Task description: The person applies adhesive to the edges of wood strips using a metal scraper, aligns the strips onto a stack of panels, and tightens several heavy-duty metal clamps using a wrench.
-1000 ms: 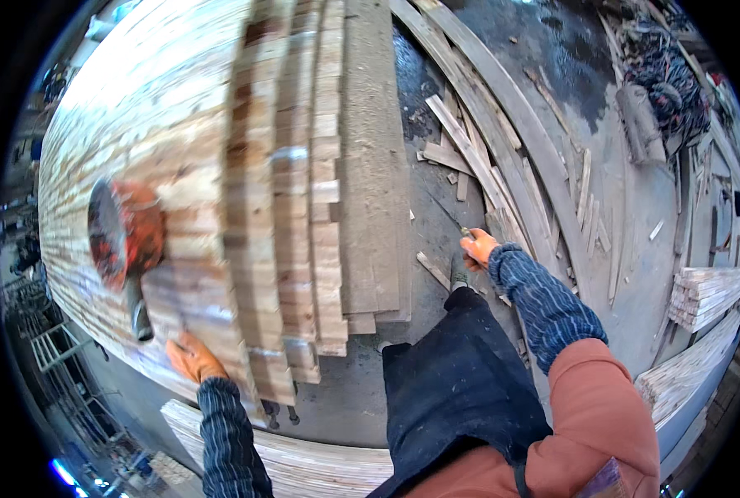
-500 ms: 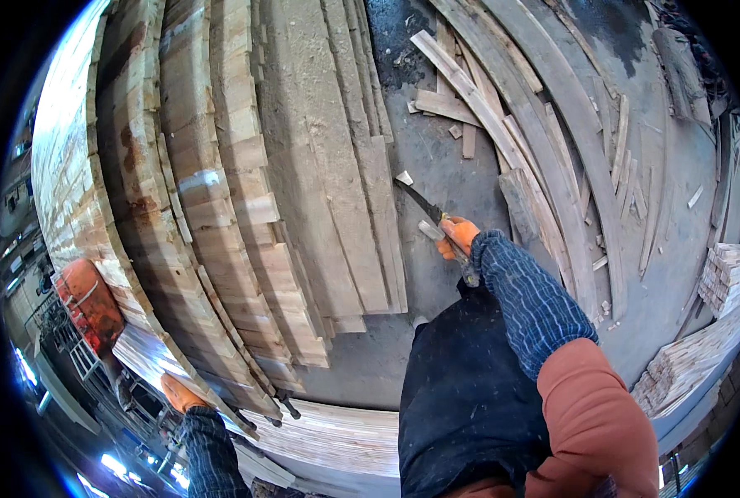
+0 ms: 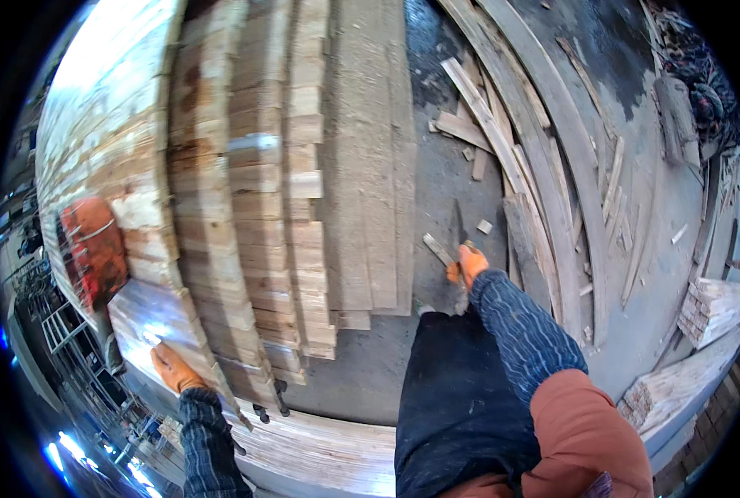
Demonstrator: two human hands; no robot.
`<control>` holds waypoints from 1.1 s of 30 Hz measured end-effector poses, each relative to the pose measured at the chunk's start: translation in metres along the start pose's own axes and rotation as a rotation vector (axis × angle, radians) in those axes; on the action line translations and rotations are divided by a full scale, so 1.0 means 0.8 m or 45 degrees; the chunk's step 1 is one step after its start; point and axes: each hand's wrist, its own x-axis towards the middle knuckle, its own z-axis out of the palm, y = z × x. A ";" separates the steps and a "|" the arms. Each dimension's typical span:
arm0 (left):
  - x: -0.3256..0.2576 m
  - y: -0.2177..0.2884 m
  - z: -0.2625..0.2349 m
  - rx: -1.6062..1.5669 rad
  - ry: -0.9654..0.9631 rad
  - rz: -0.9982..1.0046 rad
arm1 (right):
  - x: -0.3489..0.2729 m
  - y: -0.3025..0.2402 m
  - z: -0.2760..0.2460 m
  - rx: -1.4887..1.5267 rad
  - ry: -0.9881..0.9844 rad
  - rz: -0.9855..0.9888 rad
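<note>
Far left: red pot (image 3: 96, 253) on the top panel (image 3: 150, 203), handle toward you. Your left hand (image 3: 176, 368) rests on that panel near its edge — can't tell how wide its grip is. Stepped wood panels (image 3: 258, 212) next. Your right hand (image 3: 470, 264) is closed round a dark-bladed tool (image 3: 458, 222) (blade pointing away from you), right of the stack — wood offcut (image 3: 485, 226) just beside the blade. Long boards (image 3: 582, 158) lie further right.

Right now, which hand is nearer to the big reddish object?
The left hand, close to the reddish object; the right hand is farther away, over the floor, holding a dark blade.
</note>
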 end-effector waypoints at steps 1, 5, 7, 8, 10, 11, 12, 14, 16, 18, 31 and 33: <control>-0.012 0.005 0.009 0.027 0.082 0.016 | -0.009 0.003 -0.005 0.012 0.017 -0.016; -0.032 0.027 0.010 0.151 0.255 0.116 | -0.106 -0.083 0.033 -0.081 0.026 -0.108; -0.049 0.060 0.006 0.281 0.275 0.120 | -0.156 -0.134 0.061 -0.134 0.068 -0.264; -0.054 0.065 0.007 0.335 0.309 0.134 | -0.178 -0.162 0.081 -0.131 0.047 -0.334; -0.054 0.076 0.014 0.415 0.358 0.129 | -0.211 -0.212 0.123 -0.044 -0.156 -0.564; -0.058 0.078 0.027 0.398 0.417 0.117 | -0.224 -0.244 0.145 -0.004 -0.266 -0.685; -0.067 0.066 0.039 0.417 0.457 0.117 | -0.245 -0.264 0.171 0.003 -0.335 -0.706; -0.058 0.037 0.054 0.420 0.477 0.054 | -0.284 -0.324 0.255 -0.029 -0.425 -0.817; -0.048 0.090 0.054 0.426 0.241 -0.241 | -0.281 -0.377 0.303 0.092 -0.561 -0.850; -0.042 0.146 0.063 0.421 0.098 -0.554 | -0.258 -0.439 0.355 0.074 -0.471 -0.889; -0.012 0.098 0.098 0.193 0.323 -0.248 | -0.084 -0.626 0.538 -0.026 -0.228 -0.885; -0.025 0.013 0.094 0.001 0.461 -0.259 | -0.087 -0.607 0.579 -0.057 -0.263 -0.861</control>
